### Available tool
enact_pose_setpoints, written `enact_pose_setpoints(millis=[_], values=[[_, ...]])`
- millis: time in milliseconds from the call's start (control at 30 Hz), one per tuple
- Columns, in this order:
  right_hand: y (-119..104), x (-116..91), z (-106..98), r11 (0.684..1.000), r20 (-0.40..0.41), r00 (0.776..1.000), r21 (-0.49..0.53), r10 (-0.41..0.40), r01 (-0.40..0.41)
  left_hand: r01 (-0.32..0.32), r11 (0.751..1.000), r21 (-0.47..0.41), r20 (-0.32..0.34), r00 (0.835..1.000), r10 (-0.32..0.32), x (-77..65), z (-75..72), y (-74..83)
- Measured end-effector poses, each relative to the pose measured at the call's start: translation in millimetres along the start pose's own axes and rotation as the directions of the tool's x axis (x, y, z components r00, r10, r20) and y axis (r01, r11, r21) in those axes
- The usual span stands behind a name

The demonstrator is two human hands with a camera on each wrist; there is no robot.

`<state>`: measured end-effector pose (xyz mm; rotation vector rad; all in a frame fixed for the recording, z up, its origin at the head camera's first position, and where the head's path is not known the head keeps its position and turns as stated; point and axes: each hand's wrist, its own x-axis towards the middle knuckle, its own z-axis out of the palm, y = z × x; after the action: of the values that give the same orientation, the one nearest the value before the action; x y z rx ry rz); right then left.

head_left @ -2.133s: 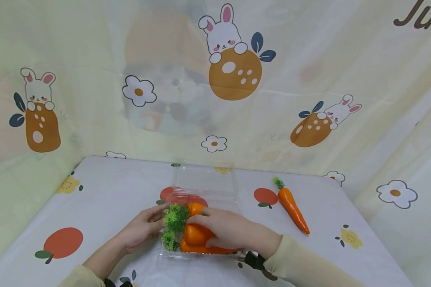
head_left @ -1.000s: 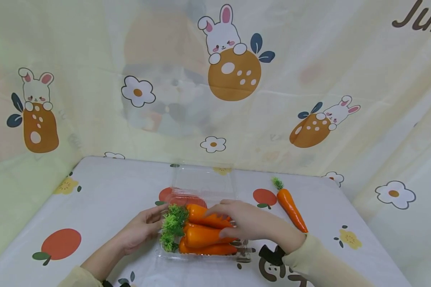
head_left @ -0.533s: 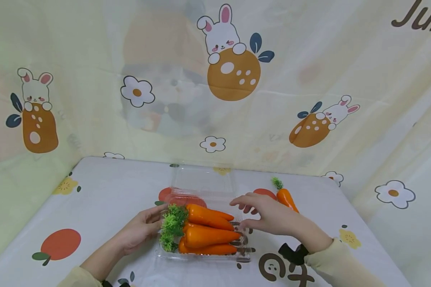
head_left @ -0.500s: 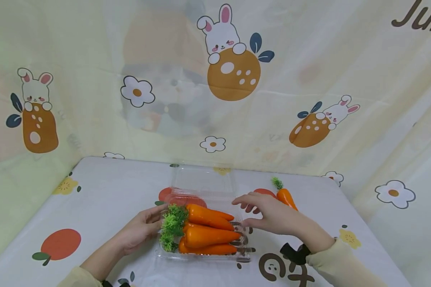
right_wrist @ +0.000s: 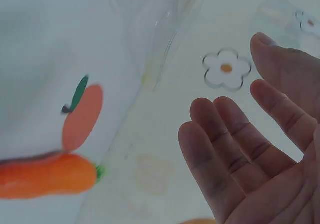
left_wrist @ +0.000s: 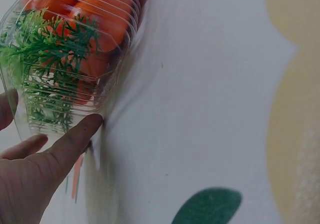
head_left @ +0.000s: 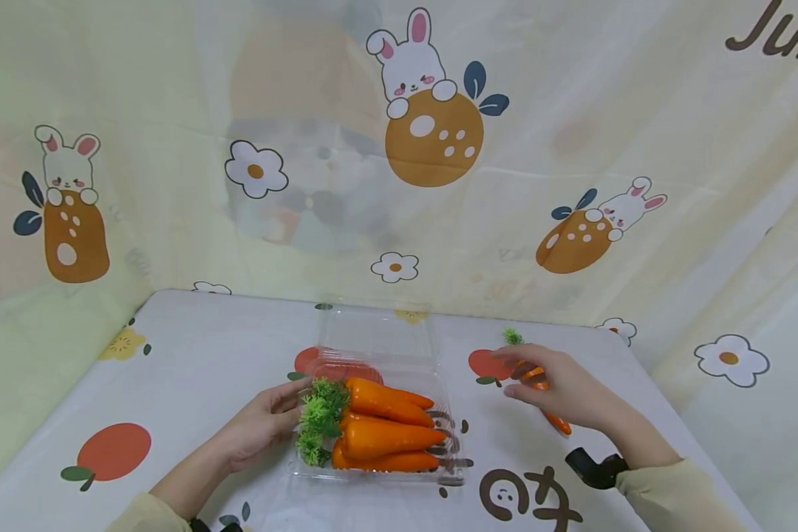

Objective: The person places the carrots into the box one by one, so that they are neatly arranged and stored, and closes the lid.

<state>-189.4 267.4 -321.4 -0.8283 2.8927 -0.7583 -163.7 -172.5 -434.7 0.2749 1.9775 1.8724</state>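
Observation:
Several orange carrots [head_left: 392, 436] with frilly green tops lie side by side in a clear plastic clamshell box [head_left: 372, 476], lid [head_left: 379, 332] folded back. My left hand [head_left: 259, 425] rests at the box's left end, beside the green tops. In the left wrist view its extended fingers [left_wrist: 75, 139] touch the ribbed end wall. To the right, my right hand [head_left: 552, 384] hovers over a loose carrot [head_left: 558, 423], fingers spread and slightly bent, covering much of its middle in the head view. In the right wrist view that carrot [right_wrist: 47, 176] lies apart from the empty hand [right_wrist: 260, 169].
A white tablecloth [head_left: 193, 369] printed with fruit and flowers covers the table. Behind it hangs a cream curtain [head_left: 332, 222] with rabbit prints, and more cloth closes off both sides. Black straps [head_left: 598, 469] sit at the wrists.
My right hand let go of a carrot in the box, drew back right and moved over to the loose carrot. The left hand stays at the box's end.

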Motion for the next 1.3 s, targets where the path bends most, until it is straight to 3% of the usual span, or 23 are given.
enact_pose_setpoints(millis=[400, 733, 1300], values=[[43.9, -15.2, -15.6, 0.989, -0.061, 0.987, 0.012, 0.151, -0.150, 0.001, 1.000, 0.008, -0.006, 1.000, -0.001, 0.1, 0.2, 1.6], [76.0, -22.8, -20.3, 0.979, -0.103, 0.974, 0.007, 0.204, -0.204, -0.008, 1.000, 0.005, -0.011, 1.000, 0.008, -0.2, 0.4, 1.5], [114.1, -17.2, -3.6, 0.927, -0.077, 0.925, 0.076, 0.372, -0.366, 0.010, 1.000, 0.015, -0.008, 1.000, -0.009, -0.1, 0.5, 1.8]])
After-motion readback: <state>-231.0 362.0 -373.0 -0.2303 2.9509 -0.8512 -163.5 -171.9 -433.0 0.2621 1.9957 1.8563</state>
